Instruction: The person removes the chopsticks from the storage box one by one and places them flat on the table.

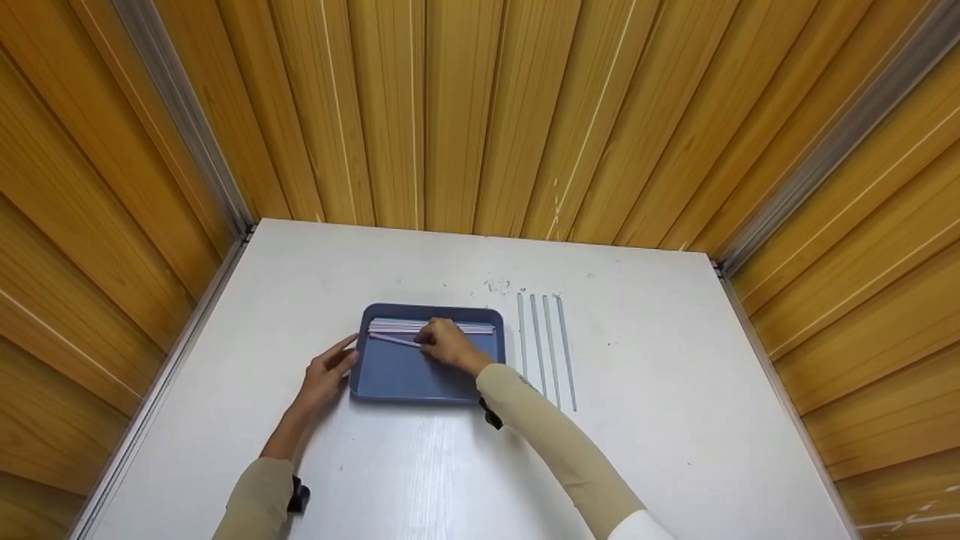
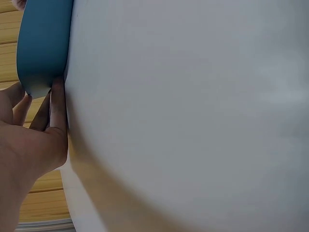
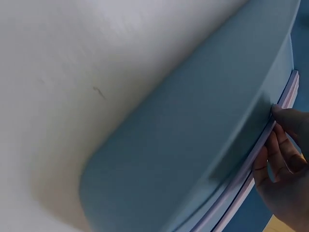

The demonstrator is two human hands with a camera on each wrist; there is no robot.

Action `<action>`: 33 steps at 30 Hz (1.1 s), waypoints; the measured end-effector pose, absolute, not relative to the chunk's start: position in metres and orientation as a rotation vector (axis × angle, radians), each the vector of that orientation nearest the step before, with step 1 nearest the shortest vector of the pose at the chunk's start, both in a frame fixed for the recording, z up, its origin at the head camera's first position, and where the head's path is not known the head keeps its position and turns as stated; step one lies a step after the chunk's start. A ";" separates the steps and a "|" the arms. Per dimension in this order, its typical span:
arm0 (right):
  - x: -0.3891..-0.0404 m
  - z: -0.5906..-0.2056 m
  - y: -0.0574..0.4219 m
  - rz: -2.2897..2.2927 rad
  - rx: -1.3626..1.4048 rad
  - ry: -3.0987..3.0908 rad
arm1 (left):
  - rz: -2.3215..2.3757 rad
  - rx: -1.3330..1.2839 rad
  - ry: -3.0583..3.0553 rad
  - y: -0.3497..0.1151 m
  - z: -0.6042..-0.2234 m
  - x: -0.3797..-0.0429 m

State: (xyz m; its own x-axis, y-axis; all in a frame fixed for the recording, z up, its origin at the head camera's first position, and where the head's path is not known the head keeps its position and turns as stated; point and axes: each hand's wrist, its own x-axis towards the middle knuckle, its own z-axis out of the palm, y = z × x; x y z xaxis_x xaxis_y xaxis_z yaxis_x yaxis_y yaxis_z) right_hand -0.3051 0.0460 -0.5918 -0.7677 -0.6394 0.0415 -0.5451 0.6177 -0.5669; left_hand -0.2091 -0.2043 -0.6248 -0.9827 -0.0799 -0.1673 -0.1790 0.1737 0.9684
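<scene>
A blue rectangular tray (image 1: 401, 376) lies on the white table. Along its far side rests a row of pale pink and bluish straws (image 1: 477, 328). My right hand (image 1: 448, 343) is over the tray and pinches one purplish straw (image 1: 391, 340) between thumb and fingers, its left end slanting toward the row. The right wrist view shows this straw (image 3: 237, 182) close to the tray's wall. My left hand (image 1: 324, 379) touches the tray's left side with its fingertips; in the left wrist view the fingers (image 2: 58, 104) reach against the outer wall.
Several grey-blue straws (image 1: 537, 337) lie side by side on the table (image 1: 645, 375), right of the tray. Wood-patterned walls (image 1: 457, 112) close off the back and both sides, with metal rails (image 1: 187, 112) at the corners.
</scene>
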 end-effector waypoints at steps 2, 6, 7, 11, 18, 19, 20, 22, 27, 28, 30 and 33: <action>-0.304 -0.592 0.045 -0.861 -0.985 2.670 | 1.968 -0.261 2.342 -0.204 -0.624 -0.209; -0.304 -0.592 0.046 -0.863 -0.987 2.687 | 1.982 -0.241 2.329 -0.204 -0.624 -0.209; -0.304 -0.592 0.047 -0.869 -0.987 2.690 | 1.988 -0.241 2.325 -0.204 -0.623 -0.209; -0.303 -0.590 0.049 -0.939 -0.968 2.704 | 1.976 -0.226 2.330 -0.204 -0.623 -0.208; -0.301 -0.581 0.054 -1.149 -0.845 2.691 | 1.944 -0.233 2.333 -0.205 -0.623 -0.208; -0.301 -0.579 0.055 -1.176 -0.833 2.689 | 1.944 -0.243 2.326 -0.205 -0.623 -0.208; -0.301 -0.578 0.056 -1.195 -0.823 2.691 | 1.943 -0.243 2.321 -0.205 -0.623 -0.207; -0.301 -0.574 0.058 -1.244 -0.803 2.695 | 1.939 -0.236 2.319 -0.205 -0.623 -0.207; -0.304 -0.565 0.066 -1.400 -0.777 2.675 | 1.958 -0.219 2.321 -0.205 -0.621 -0.207; -0.304 -0.563 0.068 -1.429 -0.770 2.665 | 1.961 -0.219 2.323 -0.204 -0.621 -0.207; -0.305 -0.559 0.074 -1.482 -0.751 2.650 | 1.965 -0.224 2.325 -0.204 -0.620 -0.207; -0.306 -0.554 0.081 -1.526 -0.701 2.650 | 1.959 -0.214 2.331 -0.204 -0.621 -0.207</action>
